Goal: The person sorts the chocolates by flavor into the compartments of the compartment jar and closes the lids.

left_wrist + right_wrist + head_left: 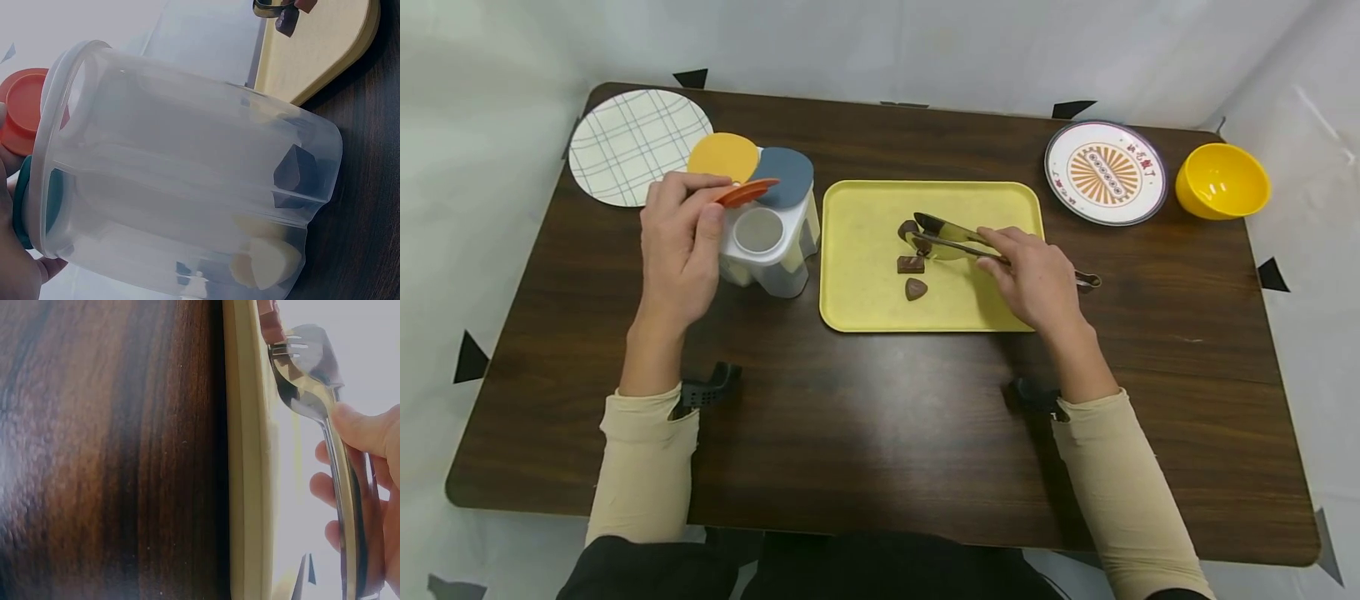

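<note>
My left hand point(677, 242) pinches an orange lid point(747, 192), raised above a round opening of the clear storage container point(786, 279). Dark chocolate point(295, 176) and pale pieces point(265, 262) lie in separate compartments, seen in the left wrist view. My right hand point(1033, 275) grips metal tongs point(955, 232) over the yellow tray point(857, 300). Their ends are around or beside the far chocolates point(922, 243); I cannot tell whether one is clamped. Nearer on the tray lie a rectangular chocolate point(911, 265) and a rounded triangular one point(916, 289).
Yellow point(724, 157) and blue point(790, 177) lids cover other compartments. Behind the container lies a checked plate point(625, 150). A patterned plate point(1105, 173) and a yellow bowl point(1222, 182) stand at the back right of the dark wooden table point(880, 433).
</note>
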